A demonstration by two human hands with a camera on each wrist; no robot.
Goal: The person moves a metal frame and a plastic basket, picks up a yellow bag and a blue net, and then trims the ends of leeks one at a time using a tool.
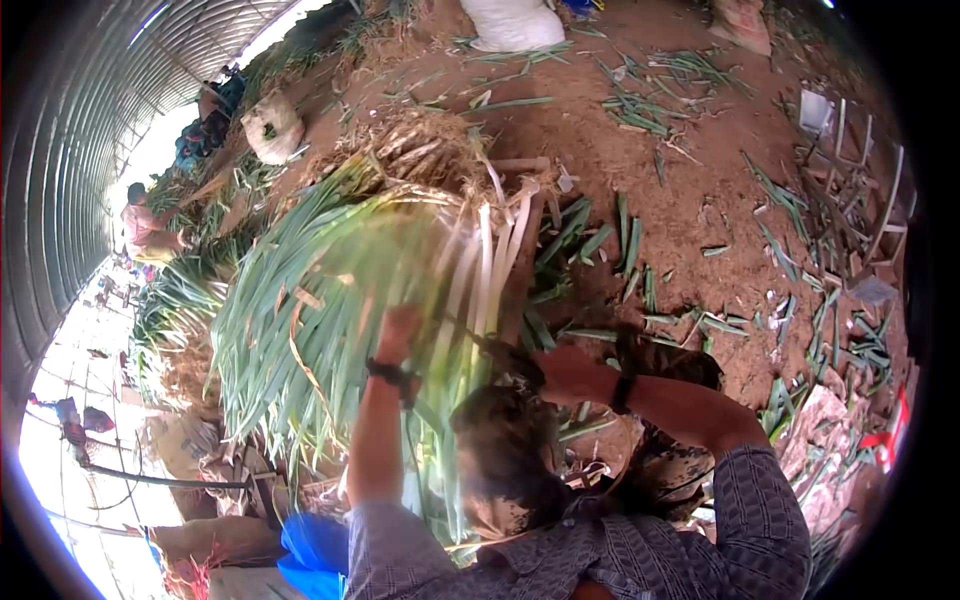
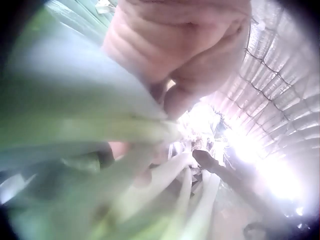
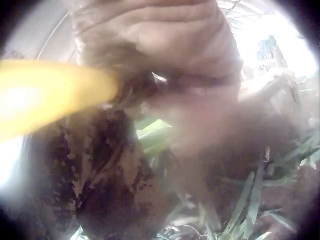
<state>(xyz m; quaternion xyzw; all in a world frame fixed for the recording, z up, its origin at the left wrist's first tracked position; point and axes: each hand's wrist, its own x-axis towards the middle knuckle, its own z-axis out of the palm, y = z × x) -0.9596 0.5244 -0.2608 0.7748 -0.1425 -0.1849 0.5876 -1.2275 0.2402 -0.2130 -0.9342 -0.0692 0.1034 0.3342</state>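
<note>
My left hand [image 1: 400,335] grips leek stalks; in the left wrist view its curled fingers [image 2: 175,102] meet blurred green leaves [image 2: 65,115]. White leek shanks [image 1: 487,265] lie beyond it, roots pointing away from me. My right hand [image 1: 575,375], close beside the leeks, is curled round a knife. The knife's yellow rounded handle end [image 3: 55,95] sticks out in the right wrist view, and a dark narrow blade [image 2: 225,175] crosses the left wrist view. Its grip is mostly hidden by the palm [image 3: 165,45].
A big leek pile [image 1: 300,290] spreads to the left on a wooden support [image 1: 525,270]. Cut leaf pieces [image 1: 635,240] litter the soil. White sacks [image 1: 515,25] stand behind, and broken wood [image 1: 865,210] lies right. Another person [image 1: 150,225] sits far left.
</note>
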